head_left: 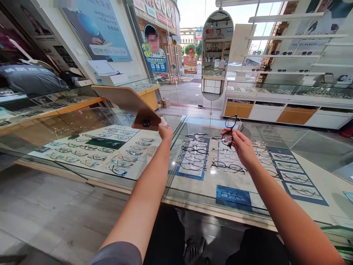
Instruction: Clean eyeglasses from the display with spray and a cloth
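Observation:
My right hand (pixel 242 144) pinches a pair of black-framed eyeglasses (pixel 231 123), raised above the glass counter with the frame turned on end. My left hand (pixel 166 131) is closed round a small whitish, crumpled, cloth-like thing (pixel 163 121), at the corner of a brown wooden panel (pixel 129 101); whether it also grips the panel I cannot tell. Below my right hand, several eyeglasses (pixel 228 167) lie in rows in the display case. Another column of eyeglasses (pixel 195 150) rests on a blue mat between my hands.
The glass counter (pixel 198 197) spans the space in front of me, with more eyeglasses (pixel 91 148) at left and a blue card (pixel 234 197) inside. An oval mirror (pixel 217 55) stands beyond. Wall shelves (pixel 286 55) are at right. A person in grey (pixel 33 79) bends over at far left.

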`<action>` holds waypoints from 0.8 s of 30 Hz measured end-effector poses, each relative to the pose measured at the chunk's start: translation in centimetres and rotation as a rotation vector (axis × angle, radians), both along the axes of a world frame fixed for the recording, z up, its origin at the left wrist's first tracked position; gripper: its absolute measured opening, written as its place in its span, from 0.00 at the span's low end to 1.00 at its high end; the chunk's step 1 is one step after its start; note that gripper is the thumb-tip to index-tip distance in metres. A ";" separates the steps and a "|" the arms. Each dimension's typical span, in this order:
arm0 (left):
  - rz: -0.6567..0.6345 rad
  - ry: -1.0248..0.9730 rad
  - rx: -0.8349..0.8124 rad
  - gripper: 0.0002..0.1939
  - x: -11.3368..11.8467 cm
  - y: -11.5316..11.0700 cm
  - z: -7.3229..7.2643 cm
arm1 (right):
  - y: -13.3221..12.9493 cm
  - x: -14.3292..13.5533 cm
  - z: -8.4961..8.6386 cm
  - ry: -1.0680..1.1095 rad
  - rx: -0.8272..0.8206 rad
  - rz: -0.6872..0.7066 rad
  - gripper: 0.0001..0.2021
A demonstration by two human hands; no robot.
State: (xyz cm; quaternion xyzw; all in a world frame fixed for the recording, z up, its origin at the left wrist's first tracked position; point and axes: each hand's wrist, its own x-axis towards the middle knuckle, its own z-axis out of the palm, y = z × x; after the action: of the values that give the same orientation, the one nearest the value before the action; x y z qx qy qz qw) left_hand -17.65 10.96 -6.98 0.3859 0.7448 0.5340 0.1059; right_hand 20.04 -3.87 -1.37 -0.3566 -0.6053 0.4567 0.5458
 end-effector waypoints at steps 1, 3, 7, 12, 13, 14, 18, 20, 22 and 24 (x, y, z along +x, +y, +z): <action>0.022 -0.016 -0.013 0.16 -0.1 0.0 -0.1 | 0.0 0.0 0.0 0.005 0.000 0.002 0.22; 0.054 -0.044 -0.038 0.16 -0.1 0.0 -0.2 | 0.0 0.0 0.0 0.006 -0.001 0.001 0.22; 0.071 -0.060 -0.051 0.17 -0.1 -0.1 -0.1 | 0.0 -0.1 0.0 0.007 0.003 0.007 0.23; 0.071 -0.087 -0.038 0.19 0.4 -0.6 0.3 | 0.0 -0.1 0.0 0.050 0.004 0.019 0.22; 0.075 -0.095 -0.032 0.21 0.5 -0.8 0.4 | 0.0 -0.1 0.0 0.054 0.003 0.021 0.22; 0.083 -0.101 -0.023 0.23 0.7 -0.9 0.6 | 0.0 0.0 0.0 0.056 0.002 0.022 0.22; 0.183 -0.087 0.067 0.29 1.9 -2.0 2.1 | 0.0 0.0 0.2 0.063 -0.004 0.025 0.22; 0.243 -0.058 0.135 0.31 2.8 -2.8 3.5 | 0.1 0.1 0.2 0.067 0.004 0.021 0.21; 0.257 -0.032 0.247 0.32 3.8 -4.1 5.3 | 0.1 0.2 0.2 0.063 0.009 0.012 0.21; 0.183 -0.013 0.434 0.33 4.5 -6.1 7.0 | 0.2 0.3 0.1 0.061 0.009 0.012 0.21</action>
State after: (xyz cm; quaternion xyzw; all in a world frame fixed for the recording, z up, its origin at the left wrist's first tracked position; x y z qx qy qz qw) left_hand -13.11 4.87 0.05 0.3269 0.6437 0.6915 -0.0237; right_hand 20.33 -3.64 -1.23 -0.3363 -0.5925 0.4678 0.5630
